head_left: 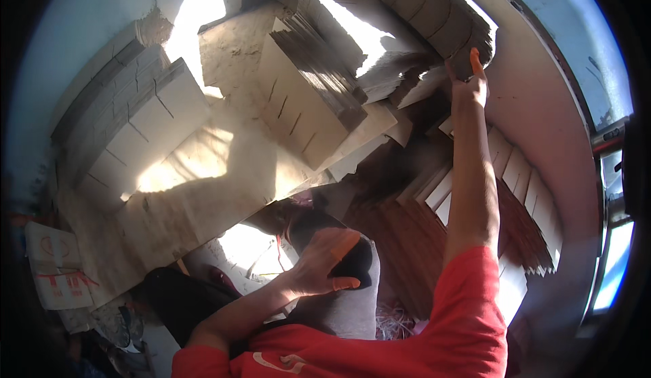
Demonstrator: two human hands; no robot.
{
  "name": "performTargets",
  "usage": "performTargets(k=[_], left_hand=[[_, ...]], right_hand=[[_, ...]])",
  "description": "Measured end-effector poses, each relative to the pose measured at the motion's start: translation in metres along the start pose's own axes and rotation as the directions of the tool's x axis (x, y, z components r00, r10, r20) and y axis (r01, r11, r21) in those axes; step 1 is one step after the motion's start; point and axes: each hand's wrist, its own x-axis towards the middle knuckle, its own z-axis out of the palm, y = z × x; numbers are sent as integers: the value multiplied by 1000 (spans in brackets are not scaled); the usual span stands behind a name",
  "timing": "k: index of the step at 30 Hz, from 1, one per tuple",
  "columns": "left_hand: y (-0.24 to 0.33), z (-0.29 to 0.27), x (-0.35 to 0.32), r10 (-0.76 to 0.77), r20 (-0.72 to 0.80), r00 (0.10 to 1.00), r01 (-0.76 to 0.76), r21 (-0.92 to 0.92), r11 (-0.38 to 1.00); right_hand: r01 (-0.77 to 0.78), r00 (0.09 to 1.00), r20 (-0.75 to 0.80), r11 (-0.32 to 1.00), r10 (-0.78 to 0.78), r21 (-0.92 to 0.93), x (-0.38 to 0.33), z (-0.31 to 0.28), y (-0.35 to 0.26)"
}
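My right hand [469,85] reaches far forward to the near end of a stack of slotted cardboard sheets [434,15] at the upper right. An orange cover sits on its thumb; thumb and one finger are stretched apart against the stack, and the other fingers are hidden. My left hand [325,261] is above my knee, fingers extended and thumb apart, with orange covers on fingertips and nothing held. In front of me, a slotted cardboard stack [302,103] lies on a wooden table [183,225], beside another stack [373,32] in bright sun.
More slotted cardboard [146,117] stands at the table's left. Below my right arm, brown-edged cardboard sheets [400,242] lean in rows, with another bundle [525,202] beside the wall. A white printed bag [60,266] is at far left. A window [576,32] lies right.
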Motion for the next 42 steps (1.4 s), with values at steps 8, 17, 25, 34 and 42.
performTargets(k=[8,17,25,34,42], left_hand=[[28,-48,190,412,-180,894,-308,421,853],[39,-32,386,445,190,875,-417,764,492],[39,4,360,193,185,963,-267,723,637],[49,3,310,483,-33,875,-374,588,718],[111,-53,231,467,-550,693,-294,376,879]], right_hand=[[124,988,112,978,-106,-169,-103,-54,1],[-271,913,380,915,147,299,-91,-91,-3],[-511,823,476,769,310,384,-61,-86,-1],[-559,794,559,649,239,516,-96,-92,0],[-446,747,639,852,186,273,-165,-71,-13]])
